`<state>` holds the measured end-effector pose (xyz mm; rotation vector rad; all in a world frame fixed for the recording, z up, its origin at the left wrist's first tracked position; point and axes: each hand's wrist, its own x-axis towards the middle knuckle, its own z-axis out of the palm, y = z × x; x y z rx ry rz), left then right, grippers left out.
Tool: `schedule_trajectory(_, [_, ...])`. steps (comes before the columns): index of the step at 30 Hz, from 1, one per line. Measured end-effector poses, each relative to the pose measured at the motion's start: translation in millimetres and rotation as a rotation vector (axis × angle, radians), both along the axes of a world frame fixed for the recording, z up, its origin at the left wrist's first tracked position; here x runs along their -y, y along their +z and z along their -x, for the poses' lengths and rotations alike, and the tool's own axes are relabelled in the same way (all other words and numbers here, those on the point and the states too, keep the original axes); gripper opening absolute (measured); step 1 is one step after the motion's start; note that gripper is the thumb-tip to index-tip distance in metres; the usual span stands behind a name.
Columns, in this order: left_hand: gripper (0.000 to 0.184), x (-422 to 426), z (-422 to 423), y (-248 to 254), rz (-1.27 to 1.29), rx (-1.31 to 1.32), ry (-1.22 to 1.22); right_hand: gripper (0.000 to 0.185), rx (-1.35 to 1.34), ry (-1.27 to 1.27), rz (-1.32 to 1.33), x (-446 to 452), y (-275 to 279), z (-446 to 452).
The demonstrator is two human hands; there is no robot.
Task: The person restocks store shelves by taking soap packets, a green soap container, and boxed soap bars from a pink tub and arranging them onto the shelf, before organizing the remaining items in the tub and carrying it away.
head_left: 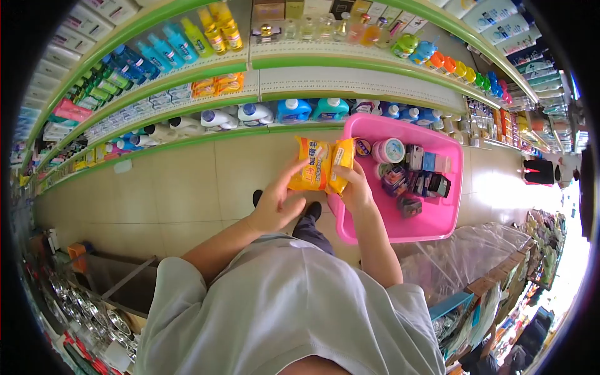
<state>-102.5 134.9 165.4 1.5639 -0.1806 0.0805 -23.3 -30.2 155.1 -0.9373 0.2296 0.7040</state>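
Yellow packs (312, 172) lie between your hands: your right hand (356, 189) grips one, your left hand (273, 201) rests loosely open against the other. They look light, their wrappers slick; pinch the bodies, not the crimped ends. The pink tub (400, 230) stands just beyond your right hand.

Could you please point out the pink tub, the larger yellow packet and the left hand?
Pink tub (382, 216): head view, bare inner bottom.
Larger yellow packet (314, 177): head view, lower printed face.
Left hand (357, 189): head view, back of the hand.
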Motion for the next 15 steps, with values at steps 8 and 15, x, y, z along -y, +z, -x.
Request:
schedule_trajectory(8, [0.050, -78, 7, -28, 0.262, -0.153, 0.275, 0.057, 0.137, 0.090, 0.110, -89, 3, 24])
schedule_trajectory(15, [0.063, -161, -2, -37, 0.320, -0.399, -0.171, 0.058, 0.558, 0.341, 0.480, -88, 8, 9])
